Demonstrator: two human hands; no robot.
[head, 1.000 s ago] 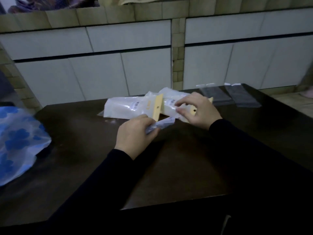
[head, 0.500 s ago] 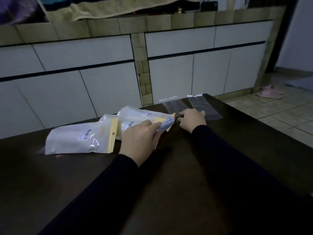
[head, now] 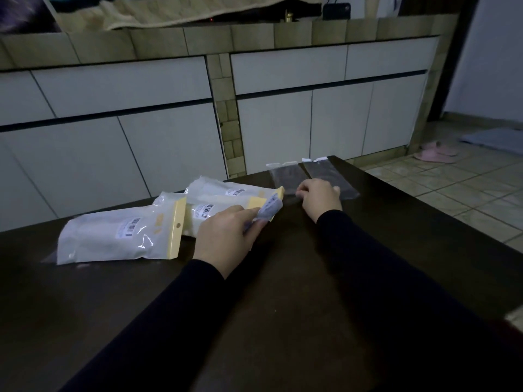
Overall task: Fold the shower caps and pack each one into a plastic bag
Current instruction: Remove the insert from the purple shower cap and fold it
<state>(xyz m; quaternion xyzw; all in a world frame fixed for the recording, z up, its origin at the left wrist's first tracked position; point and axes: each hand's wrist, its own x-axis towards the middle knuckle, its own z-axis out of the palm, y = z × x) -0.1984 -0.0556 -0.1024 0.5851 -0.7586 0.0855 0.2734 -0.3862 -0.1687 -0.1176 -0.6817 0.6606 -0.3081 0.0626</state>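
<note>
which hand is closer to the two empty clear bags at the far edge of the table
Right. The right hand rests on the near ends of the empty clear bags, fingers curled at their edge. The left hand is nearer the person, beside the packed bags, holding a folded shower cap.

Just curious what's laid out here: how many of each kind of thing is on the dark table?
Sealed white packets with yellow header cards: 3
Empty clear plastic bags: 2
Folded shower cap, held in the left hand: 1
Total: 6

The right hand is at the near end of the clear bags.
</note>
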